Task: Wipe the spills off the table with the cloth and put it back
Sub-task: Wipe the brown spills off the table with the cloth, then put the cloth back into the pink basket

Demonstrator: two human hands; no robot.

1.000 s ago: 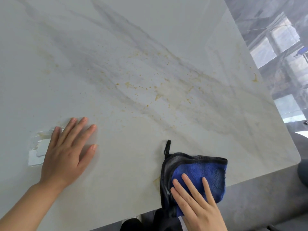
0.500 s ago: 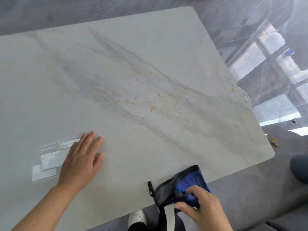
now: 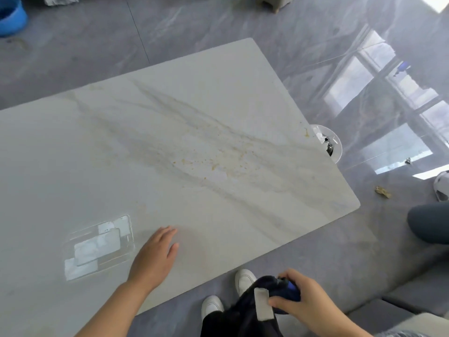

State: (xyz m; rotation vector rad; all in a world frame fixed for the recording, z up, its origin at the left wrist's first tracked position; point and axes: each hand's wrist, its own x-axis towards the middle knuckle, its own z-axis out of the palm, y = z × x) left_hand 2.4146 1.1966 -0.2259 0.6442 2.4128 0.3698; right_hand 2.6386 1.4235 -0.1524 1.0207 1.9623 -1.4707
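A white marble table (image 3: 85, 154) fills the middle of the view. Small yellow-orange spill specks (image 3: 213, 164) lie scattered across its centre, and one more yellow mark (image 3: 306, 134) sits near the right edge. My left hand (image 3: 155, 259) rests flat on the tabletop near the front edge, fingers apart, holding nothing. My right hand (image 3: 303, 299) is off the table, below its front edge, gripping the bunched blue and black cloth (image 3: 286, 287). The cloth is mostly hidden by my fingers and is not touching the table.
A clear flat plastic piece with white patches (image 3: 97, 244) lies on the table left of my left hand. A round transparent object (image 3: 328, 142) pokes out beyond the right edge. My white shoes (image 3: 244, 279) stand on the grey tiled floor. A blue basin (image 3: 11, 17) sits far left.
My right hand gathered the cloth from flat on the table's front edge, bunched it and drew it off the table toward me. The view pulled back; my left hand stayed flat.
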